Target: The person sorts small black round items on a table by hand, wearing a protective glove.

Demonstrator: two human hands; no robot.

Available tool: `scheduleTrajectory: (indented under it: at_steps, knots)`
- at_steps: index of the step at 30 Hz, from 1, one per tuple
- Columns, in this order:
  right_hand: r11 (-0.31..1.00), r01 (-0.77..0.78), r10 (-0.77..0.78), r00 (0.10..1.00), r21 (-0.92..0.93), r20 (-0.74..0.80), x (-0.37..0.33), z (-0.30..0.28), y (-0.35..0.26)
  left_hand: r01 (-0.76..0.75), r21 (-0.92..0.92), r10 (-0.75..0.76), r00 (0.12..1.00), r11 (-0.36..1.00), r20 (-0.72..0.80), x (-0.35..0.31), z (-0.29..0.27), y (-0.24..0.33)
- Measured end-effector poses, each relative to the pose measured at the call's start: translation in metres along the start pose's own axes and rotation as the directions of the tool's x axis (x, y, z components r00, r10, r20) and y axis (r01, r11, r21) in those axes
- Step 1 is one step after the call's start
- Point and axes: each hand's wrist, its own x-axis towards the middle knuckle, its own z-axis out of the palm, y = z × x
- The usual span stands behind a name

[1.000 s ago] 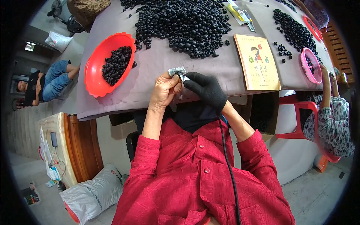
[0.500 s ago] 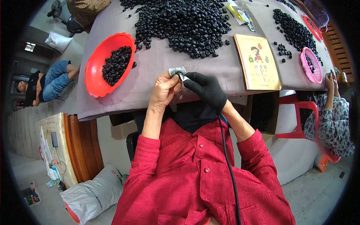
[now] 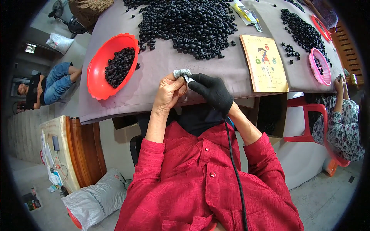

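Observation:
My bare left hand [image 3: 168, 92] is closed in a pinch just over the front edge of the table. A speckled grey-white wrap [image 3: 182, 72] sits around its index fingertip. My right hand [image 3: 212, 92], in a black glove, is closed too, its fingertips meeting the left ones. A small pale, shiny bit [image 3: 189, 79] shows between the two hands; what they grip is too small to make out. A black cord runs down from the glove's wrist. Ahead of my hands lies a large heap of small black ring-like pieces [image 3: 192, 29]. To the left, a red scalloped bowl [image 3: 96, 73] holds more of them.
A yellow booklet [image 3: 266, 63] and a yellow-handled tool in a packet [image 3: 248, 16] lie right of the heap. Beyond are a second black heap [image 3: 302, 30] and a pink basket [image 3: 325, 67]. A person sits at far right; another reclines at far left.

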Motion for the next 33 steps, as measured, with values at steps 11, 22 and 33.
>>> scheduleTrajectory:
  at_steps: [11,22,33]
  knots:
    - [0.999,-0.025,0.024,0.999,-0.026,-0.041,0.001,0.003,-0.003,-0.010,0.043,0.012,0.999,0.999,-0.047,-0.002,0.001,-0.002]
    - [0.930,0.268,-0.254,0.963,-0.250,0.087,0.003,-0.008,0.007,0.003,-0.022,-0.003,0.999,1.000,-0.045,0.001,-0.004,-0.005]
    - [0.998,-0.049,0.051,0.997,-0.049,0.058,-0.001,-0.005,-0.005,0.007,-0.018,-0.008,0.999,1.000,-0.037,0.000,-0.003,-0.006]
